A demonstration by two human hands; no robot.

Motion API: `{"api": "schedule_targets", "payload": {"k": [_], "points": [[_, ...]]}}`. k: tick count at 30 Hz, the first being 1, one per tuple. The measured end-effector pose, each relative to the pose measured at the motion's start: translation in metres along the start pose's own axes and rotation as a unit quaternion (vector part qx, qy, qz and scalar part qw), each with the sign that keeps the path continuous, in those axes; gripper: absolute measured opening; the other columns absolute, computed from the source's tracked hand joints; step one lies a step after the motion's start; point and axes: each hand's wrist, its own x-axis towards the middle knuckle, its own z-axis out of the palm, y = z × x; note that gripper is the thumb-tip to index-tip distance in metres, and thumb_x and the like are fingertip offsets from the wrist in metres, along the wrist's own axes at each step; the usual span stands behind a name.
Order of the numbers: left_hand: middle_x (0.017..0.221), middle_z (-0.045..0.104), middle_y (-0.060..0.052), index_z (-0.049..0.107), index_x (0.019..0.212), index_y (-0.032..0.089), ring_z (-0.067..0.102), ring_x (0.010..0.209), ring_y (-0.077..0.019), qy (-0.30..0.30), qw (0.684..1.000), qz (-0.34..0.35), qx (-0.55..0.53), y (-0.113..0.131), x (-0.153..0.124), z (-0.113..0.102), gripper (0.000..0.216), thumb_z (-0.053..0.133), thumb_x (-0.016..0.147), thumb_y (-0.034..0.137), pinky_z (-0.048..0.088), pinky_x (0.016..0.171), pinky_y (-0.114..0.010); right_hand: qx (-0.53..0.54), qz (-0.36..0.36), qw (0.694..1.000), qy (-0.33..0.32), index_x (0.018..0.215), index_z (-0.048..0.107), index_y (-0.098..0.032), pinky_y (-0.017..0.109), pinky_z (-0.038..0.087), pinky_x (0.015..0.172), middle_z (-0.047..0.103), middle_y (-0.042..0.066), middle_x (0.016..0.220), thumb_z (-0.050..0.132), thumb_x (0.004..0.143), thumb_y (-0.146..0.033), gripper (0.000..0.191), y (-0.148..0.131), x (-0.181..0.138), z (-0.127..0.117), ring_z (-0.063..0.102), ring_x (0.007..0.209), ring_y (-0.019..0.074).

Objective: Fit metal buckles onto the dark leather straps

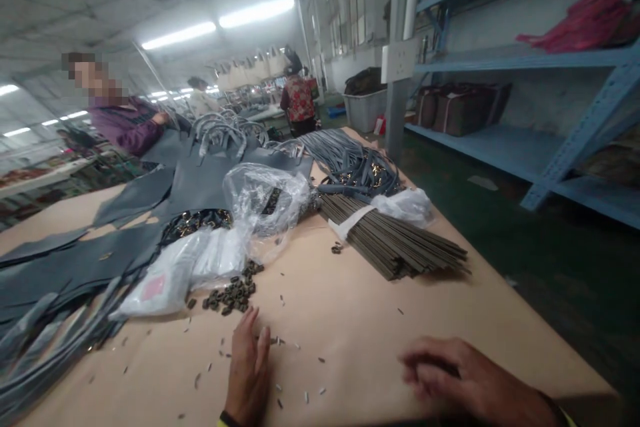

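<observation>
My left hand (pixel 249 363) is low over the table, fingers stretched forward and thumb apart, holding nothing. Just beyond its fingertips lies a pile of small dark brown loops (pixel 233 295). Small dark and white scraps (pixel 307 397) are scattered around this hand. On the right, my right hand (pixel 457 373) is over the tabletop with bent fingers, blurred by motion; whether anything is between them I cannot tell. Farther forward lies a bundle of long dark brown strips (pixel 400 240) with a white wrap (pixel 353 221) around it. A few more brown loops (pixel 337 249) sit beside the bundle.
Clear plastic bags (pixel 220 257), dark blue-grey panels (pixel 200 180) and straps with gold-coloured hardware (pixel 357 170) cover the far side of the tan table (pixel 345 320). A person in a purple top (pixel 125 123) stands across at left. Blue shelving (pixel 500 147) and a pole (pixel 397 100) stand right.
</observation>
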Motion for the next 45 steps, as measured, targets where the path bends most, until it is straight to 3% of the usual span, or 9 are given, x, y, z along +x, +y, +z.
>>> {"api": "schedule_targets", "payload": {"k": [2,3,7,12,16,19,24,30,45], "points": [[0.122,0.043,-0.013,0.041,0.116,0.016,0.036,0.117,-0.0251,0.001,1.000,0.007,-0.004,-0.005,-0.002,0.001,0.040,0.040,0.080,0.035,0.026,0.099,-0.049,-0.207,-0.024,0.966,0.156,0.092,0.059,-0.022,0.028,0.049,0.073,0.066,0.004,0.089,0.036,0.082,-0.034,0.028,-0.035,0.040,-0.020,0.061,0.083,0.0182],[0.122,0.043,-0.013,0.040,0.116,0.016,0.037,0.117,-0.0249,0.003,1.000,0.010,-0.005,-0.007,-0.003,0.001,0.040,0.040,0.080,0.034,0.027,0.099,-0.049,-0.252,-0.012,0.947,0.200,0.095,0.057,-0.017,0.030,0.046,0.078,0.064,0.008,0.094,0.037,0.083,-0.030,0.027,-0.045,0.063,-0.026,0.059,0.089,0.0201],[0.121,0.044,-0.013,0.039,0.117,0.015,0.038,0.116,-0.0241,0.012,1.000,0.025,-0.001,-0.012,-0.006,0.001,0.039,0.040,0.081,0.030,0.032,0.097,-0.047,-0.361,0.041,0.886,0.289,0.102,0.052,-0.005,0.044,0.038,0.085,0.049,0.024,0.112,0.049,0.075,-0.017,0.029,-0.055,0.145,-0.027,0.046,0.105,0.0326],[0.122,0.044,-0.014,0.037,0.118,0.016,0.040,0.115,-0.0232,0.012,0.998,0.056,0.021,-0.020,-0.010,0.004,0.037,0.038,0.083,0.026,0.037,0.094,-0.045,-0.440,0.104,0.833,0.320,0.095,0.054,-0.003,0.042,0.043,0.070,0.051,0.027,0.101,0.055,0.072,-0.016,0.027,-0.058,0.183,-0.010,0.048,0.098,0.0370],[0.119,0.048,-0.014,0.039,0.117,0.016,0.044,0.112,-0.0244,0.037,0.995,0.085,0.040,-0.032,-0.012,0.013,0.037,0.040,0.081,0.026,0.043,0.088,-0.044,-0.483,0.144,0.812,0.296,0.090,0.058,-0.010,0.040,0.043,0.071,0.055,0.021,0.097,0.055,0.074,-0.023,0.021,-0.056,0.184,-0.012,0.052,0.093,0.0321],[0.119,0.049,-0.014,0.039,0.118,0.016,0.046,0.111,-0.0243,0.045,0.994,0.095,0.044,-0.035,-0.013,0.018,0.038,0.040,0.081,0.026,0.045,0.086,-0.043,-0.505,0.174,0.799,0.275,0.092,0.057,-0.010,0.041,0.042,0.076,0.053,0.017,0.103,0.059,0.072,-0.032,0.029,-0.053,0.186,-0.018,0.049,0.099,0.0309],[0.114,0.053,-0.013,0.044,0.114,0.016,0.051,0.105,-0.0239,0.072,0.990,0.109,0.047,-0.031,-0.012,0.016,0.036,0.041,0.080,0.027,0.047,0.083,-0.041,-0.512,0.218,0.796,0.238,0.104,0.052,-0.015,0.040,0.043,0.079,0.052,0.007,0.110,0.050,0.082,-0.031,0.027,-0.052,0.196,-0.021,0.052,0.096,0.0203],[0.111,0.055,-0.013,0.047,0.109,0.016,0.053,0.103,-0.0235,0.056,0.988,0.127,0.062,-0.024,-0.010,0.008,0.032,0.043,0.079,0.027,0.049,0.081,-0.040,-0.484,0.246,0.817,0.195,0.105,0.051,-0.015,0.038,0.047,0.075,0.055,0.006,0.105,0.049,0.084,-0.029,0.025,-0.044,0.199,-0.025,0.056,0.088,0.0180],[0.097,0.061,-0.013,0.056,0.094,0.015,0.057,0.092,-0.0234,0.054,0.989,0.129,0.036,-0.010,-0.009,0.000,0.024,0.042,0.079,0.029,0.048,0.078,-0.043,-0.426,0.264,0.847,0.176,0.108,0.050,-0.015,0.039,0.047,0.075,0.054,0.006,0.108,0.049,0.083,-0.027,0.027,-0.040,0.199,-0.026,0.055,0.090,0.0188]]}}
